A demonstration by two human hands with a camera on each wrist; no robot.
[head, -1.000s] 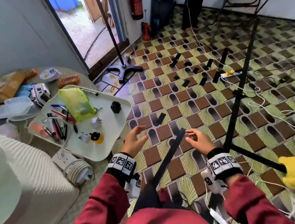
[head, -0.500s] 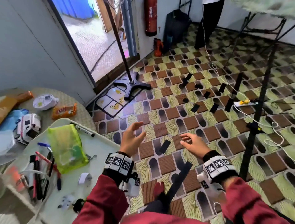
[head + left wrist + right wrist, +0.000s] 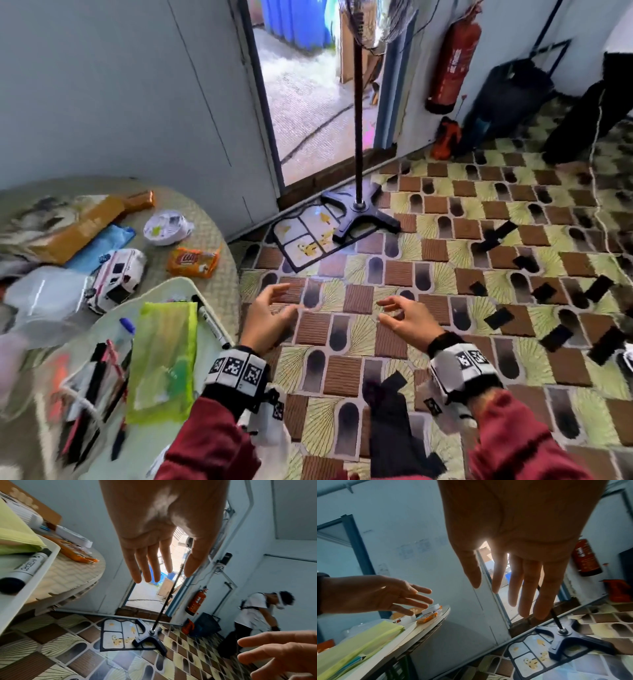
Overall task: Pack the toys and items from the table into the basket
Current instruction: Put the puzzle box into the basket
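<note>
Above the patterned floor, just right of a round table [image 3: 219,274], both hands hover empty: the left hand [image 3: 265,320] with fingers straight and spread, the right hand [image 3: 402,317] relaxed, fingers loosely bent, gripping nothing. The things to pack lie on the table, well left of the hands: a boxy white toy van [image 3: 118,274], a crinkly orange snack packet [image 3: 192,262], a round white gadget [image 3: 166,228], a flat blue pouch [image 3: 99,245]. Nearer, a smooth pale tray [image 3: 205,346] holds a limp lime-green plastic pouch [image 3: 162,359], a whiteboard marker [image 3: 214,325] along its right rim and a blurred heap of pens [image 3: 96,380]. No basket can be made out in any view. A good next move would likely be swinging left and taking rigid pieces such as the van first, gripped round the body; the soft packets are better pinched at an edge, and the pens gathered as a bundle.
</note>
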